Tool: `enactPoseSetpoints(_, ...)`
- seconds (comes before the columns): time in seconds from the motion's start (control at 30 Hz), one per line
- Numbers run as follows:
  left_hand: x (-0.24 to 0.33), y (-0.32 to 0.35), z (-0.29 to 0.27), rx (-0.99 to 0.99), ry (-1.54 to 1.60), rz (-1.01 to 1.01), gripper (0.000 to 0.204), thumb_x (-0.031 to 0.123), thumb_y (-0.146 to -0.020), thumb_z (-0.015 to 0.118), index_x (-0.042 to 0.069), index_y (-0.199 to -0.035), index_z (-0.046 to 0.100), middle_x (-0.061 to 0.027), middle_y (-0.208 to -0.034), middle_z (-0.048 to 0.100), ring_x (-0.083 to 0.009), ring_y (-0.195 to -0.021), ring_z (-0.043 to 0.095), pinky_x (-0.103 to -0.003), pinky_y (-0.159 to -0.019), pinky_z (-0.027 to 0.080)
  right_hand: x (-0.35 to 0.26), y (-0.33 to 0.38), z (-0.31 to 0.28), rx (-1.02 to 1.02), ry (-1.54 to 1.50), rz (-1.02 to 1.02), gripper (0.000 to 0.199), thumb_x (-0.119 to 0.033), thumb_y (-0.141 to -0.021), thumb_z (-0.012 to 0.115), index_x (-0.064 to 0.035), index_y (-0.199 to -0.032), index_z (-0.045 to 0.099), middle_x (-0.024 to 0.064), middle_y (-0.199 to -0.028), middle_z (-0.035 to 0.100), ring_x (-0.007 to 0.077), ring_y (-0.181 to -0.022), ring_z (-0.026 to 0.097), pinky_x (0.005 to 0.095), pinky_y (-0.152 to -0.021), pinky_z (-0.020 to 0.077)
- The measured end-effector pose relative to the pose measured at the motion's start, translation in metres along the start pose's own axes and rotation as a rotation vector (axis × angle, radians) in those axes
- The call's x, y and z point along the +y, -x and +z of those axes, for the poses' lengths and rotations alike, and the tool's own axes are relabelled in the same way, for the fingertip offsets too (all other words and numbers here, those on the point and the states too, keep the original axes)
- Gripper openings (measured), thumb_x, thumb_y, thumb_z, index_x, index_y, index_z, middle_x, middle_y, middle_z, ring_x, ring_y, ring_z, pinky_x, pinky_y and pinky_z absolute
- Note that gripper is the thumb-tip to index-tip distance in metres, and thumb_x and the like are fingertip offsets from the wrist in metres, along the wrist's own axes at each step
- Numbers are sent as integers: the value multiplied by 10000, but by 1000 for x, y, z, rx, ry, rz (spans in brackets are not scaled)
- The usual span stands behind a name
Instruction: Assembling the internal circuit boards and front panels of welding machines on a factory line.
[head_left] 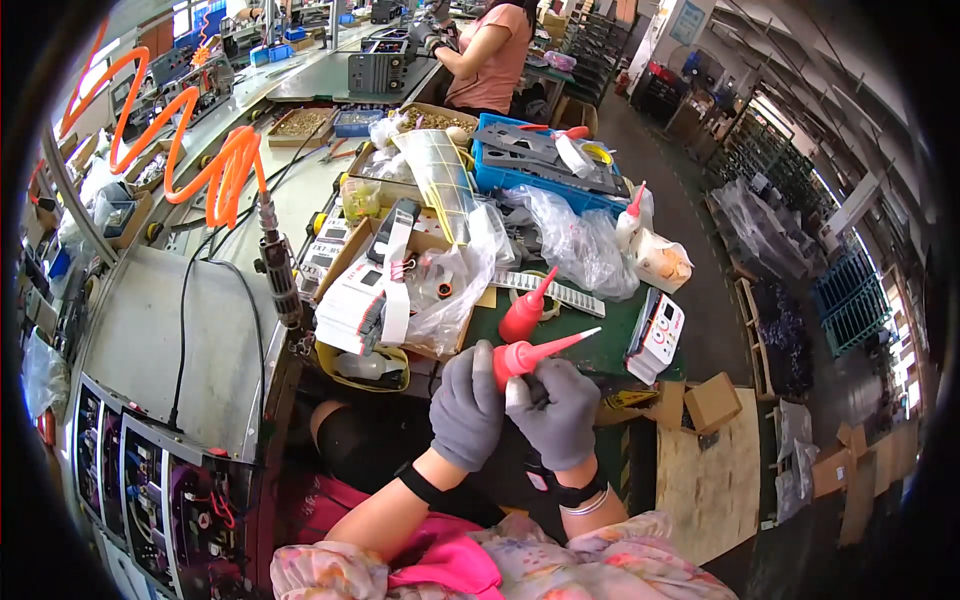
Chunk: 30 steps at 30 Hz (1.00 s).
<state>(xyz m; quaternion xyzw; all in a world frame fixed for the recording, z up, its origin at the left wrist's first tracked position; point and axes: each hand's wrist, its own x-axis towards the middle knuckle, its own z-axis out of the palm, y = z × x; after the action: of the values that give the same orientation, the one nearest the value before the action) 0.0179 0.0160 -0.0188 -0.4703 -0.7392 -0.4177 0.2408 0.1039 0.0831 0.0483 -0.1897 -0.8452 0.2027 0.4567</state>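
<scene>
Both my hands wear grey gloves and meet over the green bench top at a small red squeeze bottle (510, 364) with a long tapered nozzle, its pale tip aimed to the right. My left hand (467, 408) is closed around the bottle's left side. Against its lower right side presses the thumb of my right hand (557, 412), whose other fingers curl in below the nozzle. Just beyond, a second red nozzle bottle (521, 318) stands on the bench, tilted to the right. A white printed front panel (657, 337) leans at the bench's right edge.
Left of my hands is a box of white panels (352, 305) and plastic bags. An air screwdriver (279, 262) hangs on an orange coiled hose. A blue crate (490, 172) with metal plates stands behind. Opened cardboard (712, 402) lies right. A co-worker (492, 58) works farther off.
</scene>
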Motion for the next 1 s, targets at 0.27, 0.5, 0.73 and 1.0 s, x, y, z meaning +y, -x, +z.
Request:
enactPoseSetpoints(0.27, -6, -2, -1, 15, -3, 8, 596, 107, -764, 655, -25, -1291, 411, -178, -1102, 517, -348, -953, 572, -404, -740, 525, 5, 5, 2, -34, 52, -28, 83, -82, -798, 658, -21, -820, 606, 126, -664, 565, 306, -566, 567, 381, -520, 458)
enactPoseSetpoints(0.5, -4, 5, 0, -1, 131, -82, 690, 115, -738, 699, -24, -1333, 379, -202, -1128, 527, -356, -962, 571, -413, -740, 523, 4, 8, 4, -26, 85, -35, 97, -101, -814, 665, -14, -823, 623, 142, -738, 628, 331, -625, 605, 390, -568, 484)
enactPoseSetpoints(0.73, -12, -2, -6, -140, 671, -200, 736, 87, -737, 752, -5, -1352, 360, -199, -1160, 530, -368, -1025, 561, -395, -872, 480, 11, 7, 2, 40, -70, 44, 93, -90, -837, 649, 2, -828, 650, 66, -650, 608, 158, -533, 580, 281, -508, 451)
enactPoseSetpoints(1.0, -16, -1, -5, -377, 1130, -298, 755, 118, -775, 776, 28, -1366, 314, -104, -1225, 522, -175, -1047, 547, -335, -871, 488, 30, 8, -4, 40, -459, 490, 110, -82, -889, 613, 10, -866, 670, -25, -608, 572, 25, -488, 504, 196, -449, 394)
